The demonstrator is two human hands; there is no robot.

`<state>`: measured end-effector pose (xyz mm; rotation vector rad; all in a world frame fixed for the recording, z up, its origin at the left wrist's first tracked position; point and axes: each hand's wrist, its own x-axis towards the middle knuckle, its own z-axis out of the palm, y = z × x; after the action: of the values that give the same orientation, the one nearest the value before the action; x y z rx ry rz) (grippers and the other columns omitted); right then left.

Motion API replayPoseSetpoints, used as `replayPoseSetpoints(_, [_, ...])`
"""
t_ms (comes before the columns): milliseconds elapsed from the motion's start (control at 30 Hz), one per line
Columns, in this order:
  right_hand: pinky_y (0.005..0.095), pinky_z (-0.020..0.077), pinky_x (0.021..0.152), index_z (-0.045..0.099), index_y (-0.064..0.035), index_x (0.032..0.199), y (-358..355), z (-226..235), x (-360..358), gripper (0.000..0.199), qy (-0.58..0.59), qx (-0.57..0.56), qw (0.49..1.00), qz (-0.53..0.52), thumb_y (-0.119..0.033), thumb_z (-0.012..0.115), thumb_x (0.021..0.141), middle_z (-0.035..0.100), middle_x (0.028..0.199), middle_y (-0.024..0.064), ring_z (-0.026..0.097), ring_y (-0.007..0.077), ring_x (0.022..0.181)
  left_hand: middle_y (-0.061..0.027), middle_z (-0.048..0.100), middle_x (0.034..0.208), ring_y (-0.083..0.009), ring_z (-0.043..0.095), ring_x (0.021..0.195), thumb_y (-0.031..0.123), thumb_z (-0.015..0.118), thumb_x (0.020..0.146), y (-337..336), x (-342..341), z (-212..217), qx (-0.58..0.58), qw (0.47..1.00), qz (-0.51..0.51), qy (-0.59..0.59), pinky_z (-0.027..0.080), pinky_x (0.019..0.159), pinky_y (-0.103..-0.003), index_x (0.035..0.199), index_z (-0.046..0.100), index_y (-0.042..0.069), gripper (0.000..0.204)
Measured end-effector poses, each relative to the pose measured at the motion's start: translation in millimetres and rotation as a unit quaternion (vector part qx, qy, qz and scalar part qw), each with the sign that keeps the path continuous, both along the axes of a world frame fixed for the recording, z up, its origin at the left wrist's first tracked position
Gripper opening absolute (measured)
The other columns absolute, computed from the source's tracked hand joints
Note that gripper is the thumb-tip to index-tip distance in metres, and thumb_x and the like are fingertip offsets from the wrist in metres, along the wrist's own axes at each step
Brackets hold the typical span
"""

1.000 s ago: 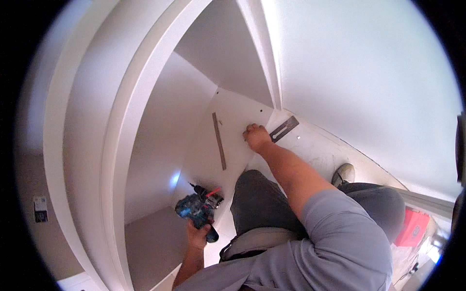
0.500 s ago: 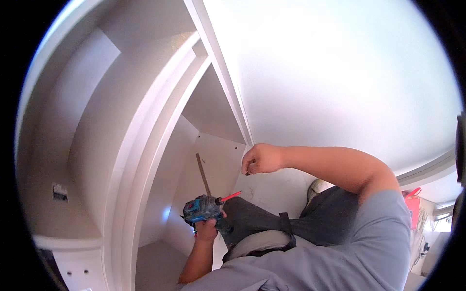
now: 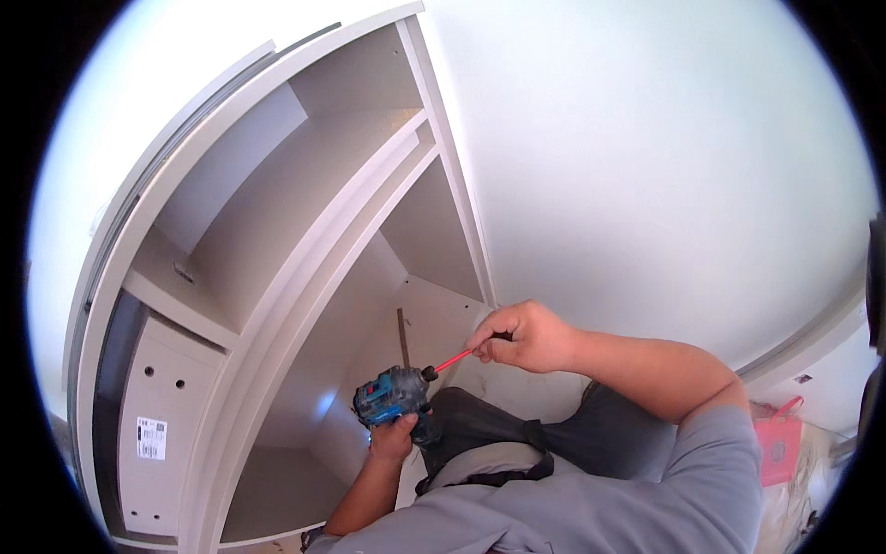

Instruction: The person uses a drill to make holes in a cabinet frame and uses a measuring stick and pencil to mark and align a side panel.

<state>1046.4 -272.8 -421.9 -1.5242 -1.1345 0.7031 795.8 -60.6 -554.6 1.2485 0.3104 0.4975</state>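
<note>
My left hand (image 3: 392, 438) is wrapped round the grip of a blue and black cordless drill driver (image 3: 388, 395). A long red screwdriver bit (image 3: 451, 361) sticks out of its chuck, pointing up and to the right. At the bit's tip, the thumb and fingers of my right hand (image 3: 533, 336) are pinched together. Something small and dark shows between them, too little of it to name. Both hands are in front of the lower compartment of a light grey cabinet (image 3: 305, 305).
A narrow brown strip (image 3: 403, 337) lies inside the cabinet, beyond the drill. White wall (image 3: 646, 166) rises along the cabinet's right side. At lower left stands a panel (image 3: 171, 406) with holes and a label. A red bag (image 3: 777, 448) sits at the far right, beside cables.
My right hand has come to the tip of the red bit, which was apart from it before. The view has shifted, showing more of the cabinet's top and left side.
</note>
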Motion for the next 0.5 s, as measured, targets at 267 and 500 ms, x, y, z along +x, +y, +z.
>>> replayPoseSetpoints(267, [0.0309, 0.0590, 0.078, 0.075, 0.0003, 0.104, 1.2, 7.3, -3.7, 0.021, -0.088, 0.024, 0.996, 0.000, 0.004, 0.061, 0.090, 0.073, 0.093, 0.0107, 0.072, 0.0157, 0.084, -0.0108, 0.065, 0.117, -0.0272, 0.069, 0.096, 0.021, 0.082, 0.082, -8.9, -15.9, 9.6, 0.029, 0.999, 0.027, -0.011, 0.060, 0.083, -0.042, 0.138, 0.050, 0.005, 0.066])
replayPoseSetpoints(500, [0.0308, 0.0595, 0.074, 0.072, 0.0032, 0.113, -5.5, 12.0, 14.4, 0.022, 0.190, -0.029, 0.980, 0.052, -0.004, 0.061, 0.096, 0.073, 0.093, 0.0108, 0.072, 0.0168, 0.083, -0.0122, 0.064, 0.130, -0.0286, 0.064, 0.118, 0.009, 0.079, 0.087, -20.1, -1.8, 48.4, 0.192, 0.979, 0.001, -0.061, 0.057, 0.095, -0.045, 0.140, 0.051, 0.004, 0.060])
